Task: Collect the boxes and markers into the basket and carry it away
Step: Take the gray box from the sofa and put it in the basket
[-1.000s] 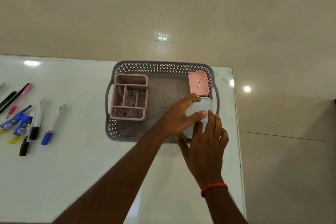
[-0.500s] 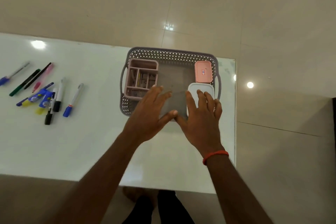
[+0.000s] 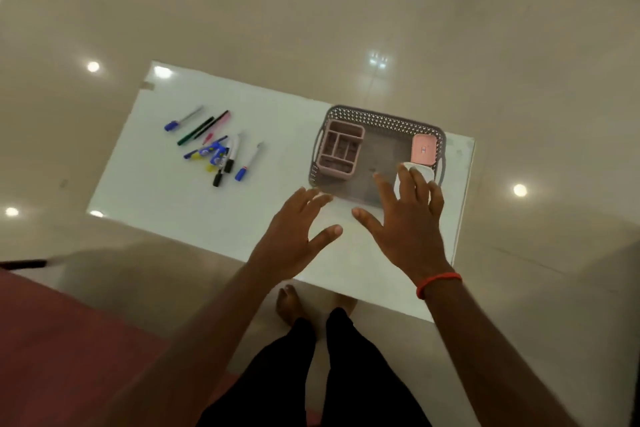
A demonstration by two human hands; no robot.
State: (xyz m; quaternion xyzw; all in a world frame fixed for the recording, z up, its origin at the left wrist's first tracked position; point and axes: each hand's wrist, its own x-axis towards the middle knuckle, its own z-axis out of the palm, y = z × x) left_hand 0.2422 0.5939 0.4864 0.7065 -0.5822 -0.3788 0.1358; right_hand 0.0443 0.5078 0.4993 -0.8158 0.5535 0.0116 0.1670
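Left hand point(image 3: 294, 236) now back beside basket point(image 3: 381, 120), right hand point(image 3: 407, 229) over white box point(image 3: 424, 172)

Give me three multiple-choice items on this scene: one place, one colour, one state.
1. Where do the markers lie? A in the basket; B on the table, left of the basket; C on the floor.
2. What colour is the lidded box in the basket's far right corner? A pink; B green; C black.
3. How are the left hand and right hand? A both open, fingers spread; B left gripping a marker; C right gripping a handle.
Key: B, the markers lie on the bare table; A, its lid is pink; A, neither hand curls round anything.
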